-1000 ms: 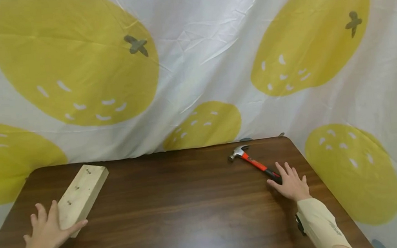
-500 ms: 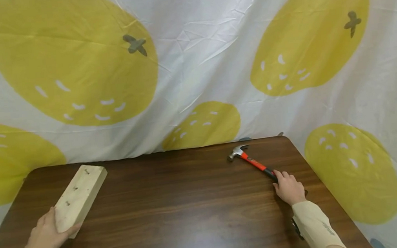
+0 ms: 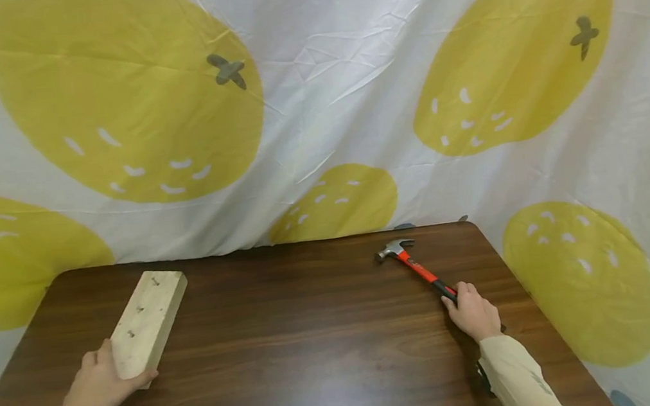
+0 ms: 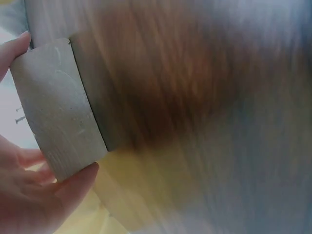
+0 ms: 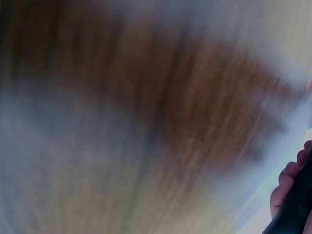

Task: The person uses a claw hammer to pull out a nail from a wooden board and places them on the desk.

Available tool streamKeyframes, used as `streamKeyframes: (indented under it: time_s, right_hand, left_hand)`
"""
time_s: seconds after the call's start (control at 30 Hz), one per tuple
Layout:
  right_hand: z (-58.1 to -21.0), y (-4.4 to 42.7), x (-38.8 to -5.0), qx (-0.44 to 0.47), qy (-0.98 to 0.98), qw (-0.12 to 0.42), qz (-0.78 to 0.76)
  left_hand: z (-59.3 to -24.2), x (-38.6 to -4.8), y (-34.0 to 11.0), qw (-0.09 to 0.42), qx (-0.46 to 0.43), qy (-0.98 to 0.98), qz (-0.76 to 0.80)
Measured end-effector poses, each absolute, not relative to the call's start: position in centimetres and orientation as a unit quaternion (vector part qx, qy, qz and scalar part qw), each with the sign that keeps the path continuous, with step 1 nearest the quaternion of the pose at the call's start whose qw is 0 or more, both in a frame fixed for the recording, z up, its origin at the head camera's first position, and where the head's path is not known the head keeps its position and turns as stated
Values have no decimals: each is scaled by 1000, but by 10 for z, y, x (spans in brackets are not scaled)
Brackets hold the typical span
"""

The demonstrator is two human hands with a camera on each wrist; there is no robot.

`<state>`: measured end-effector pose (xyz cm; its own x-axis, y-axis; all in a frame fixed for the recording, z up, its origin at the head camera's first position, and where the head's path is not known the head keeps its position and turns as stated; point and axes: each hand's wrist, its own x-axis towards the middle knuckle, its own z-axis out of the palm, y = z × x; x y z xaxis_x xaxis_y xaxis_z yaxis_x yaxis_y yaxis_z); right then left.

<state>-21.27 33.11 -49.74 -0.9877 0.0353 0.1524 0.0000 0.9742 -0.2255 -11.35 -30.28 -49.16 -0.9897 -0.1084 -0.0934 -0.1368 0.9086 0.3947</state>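
On the left of the table lies a pale wooden block [image 3: 148,315] with several bent nails standing in its top face. My left hand [image 3: 94,391] grips its near end, thumb on the right side and fingers on the left. The left wrist view shows the end of the block [image 4: 58,107] between thumb and fingers. At the right, a claw hammer [image 3: 421,272] with a red and black handle points its steel head away toward the back. My right hand [image 3: 475,313] holds the handle near its end. In the right wrist view the fingers curl round the black grip [image 5: 295,204].
A dark brown wooden table [image 3: 300,321] spans the space between both hands. Behind it and along the right side hangs a white cloth [image 3: 316,100] printed with large yellow fruit, meeting the table's back edge.
Both hands were spread at first; the left has closed round the block and moved it slightly right. My right hand has come down and closed round the hammer handle.
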Motion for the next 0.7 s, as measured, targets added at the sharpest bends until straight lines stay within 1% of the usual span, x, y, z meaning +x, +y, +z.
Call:
streamKeyframes:
  time_s: [0.27, 0.43, 0.7]
  right_hand:
    - [-493, 332, -201, 14, -988, 109, 110]
    - [-491, 332, -196, 19, -986, 117, 114]
    - [-475, 323, -183, 19, -982, 128, 135]
  left_hand:
    - [-494, -106, -274, 7, -62, 974, 217]
    - [-495, -104, -255, -11, -43, 974, 222]
    - [-498, -98, -222, 3, -51, 970, 238]
